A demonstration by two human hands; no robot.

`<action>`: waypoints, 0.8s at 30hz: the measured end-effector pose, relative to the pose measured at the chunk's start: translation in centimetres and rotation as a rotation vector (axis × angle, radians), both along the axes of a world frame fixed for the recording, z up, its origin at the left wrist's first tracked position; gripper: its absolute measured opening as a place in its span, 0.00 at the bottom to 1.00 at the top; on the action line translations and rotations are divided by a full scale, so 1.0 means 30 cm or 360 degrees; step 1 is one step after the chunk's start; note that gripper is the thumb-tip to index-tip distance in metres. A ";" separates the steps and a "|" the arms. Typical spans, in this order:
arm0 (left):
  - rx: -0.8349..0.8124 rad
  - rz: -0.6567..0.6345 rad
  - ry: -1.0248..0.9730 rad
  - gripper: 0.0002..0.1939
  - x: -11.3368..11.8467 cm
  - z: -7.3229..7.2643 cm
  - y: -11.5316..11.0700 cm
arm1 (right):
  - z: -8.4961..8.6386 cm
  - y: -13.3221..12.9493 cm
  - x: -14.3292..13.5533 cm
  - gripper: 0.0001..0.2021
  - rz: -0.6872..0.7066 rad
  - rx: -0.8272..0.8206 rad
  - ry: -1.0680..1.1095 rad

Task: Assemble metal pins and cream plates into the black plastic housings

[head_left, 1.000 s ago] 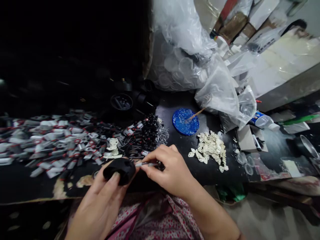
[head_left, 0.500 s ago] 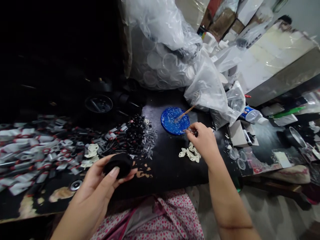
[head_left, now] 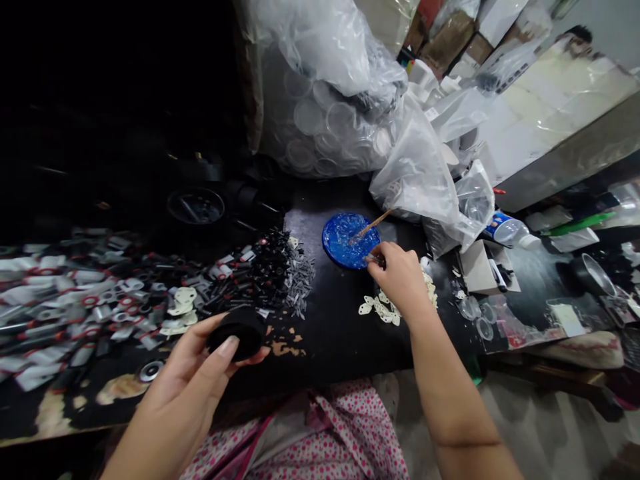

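Observation:
My left hand [head_left: 193,377] is closed around a black round cup-shaped part [head_left: 240,333], its hollow side tilted toward me. My right hand [head_left: 403,277] has its fingertips pinched at the near right rim of a blue round dish [head_left: 328,250]. Something small and dark shows between those fingers, too little of it visible to name. Glossy clear gel coats the dish, and a thin wooden stick [head_left: 374,225] leans in it. Flat cream-coloured plates with holes [head_left: 384,311] lie on the black tabletop under my right hand, which partly covers them.
A heap of grey and black tubular parts [head_left: 100,300] covers the left side, with small grey pieces [head_left: 300,273] at its edge. Behind stands a clear bag of round lids [head_left: 320,127]. Rightward are a small open box [head_left: 477,270] and a plastic bottle [head_left: 513,230].
My right hand has shifted slightly left along the dish's rim, uncovering more cream plates on its right. My left hand still holds the black part, turned slightly.

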State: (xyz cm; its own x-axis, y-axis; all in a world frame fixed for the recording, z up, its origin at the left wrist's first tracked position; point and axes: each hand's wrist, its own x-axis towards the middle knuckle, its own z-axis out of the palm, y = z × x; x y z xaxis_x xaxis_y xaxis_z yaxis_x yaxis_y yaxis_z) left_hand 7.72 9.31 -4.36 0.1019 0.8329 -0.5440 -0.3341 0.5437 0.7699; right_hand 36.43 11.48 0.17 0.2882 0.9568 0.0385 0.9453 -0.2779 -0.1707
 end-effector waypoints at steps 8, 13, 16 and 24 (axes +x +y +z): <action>0.0025 -0.0028 -0.0082 0.16 -0.002 -0.006 -0.022 | 0.027 -0.058 -0.032 0.08 -0.0153 0.0323 0.0802; -0.0110 -0.0068 -0.0357 0.14 0.035 0.032 -0.049 | 0.020 -0.107 -0.217 0.10 -0.0119 0.0363 0.1701; -0.0212 -0.0134 -0.0517 0.13 0.038 0.048 -0.045 | 0.018 -0.116 -0.329 0.09 -0.0030 0.0258 0.1898; -0.0218 -0.0097 -0.0648 0.12 0.009 0.057 -0.048 | 0.053 -0.113 -0.409 0.03 0.0144 0.0171 0.1665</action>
State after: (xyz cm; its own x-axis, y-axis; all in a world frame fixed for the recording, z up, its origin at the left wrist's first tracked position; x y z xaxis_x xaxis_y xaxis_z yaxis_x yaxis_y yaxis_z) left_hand 7.98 7.88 -2.66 0.3779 0.7414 -0.5546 -0.5596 0.6601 0.5011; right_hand 24.17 8.09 1.78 0.1545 0.9826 -0.1026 0.3291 -0.1491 -0.9325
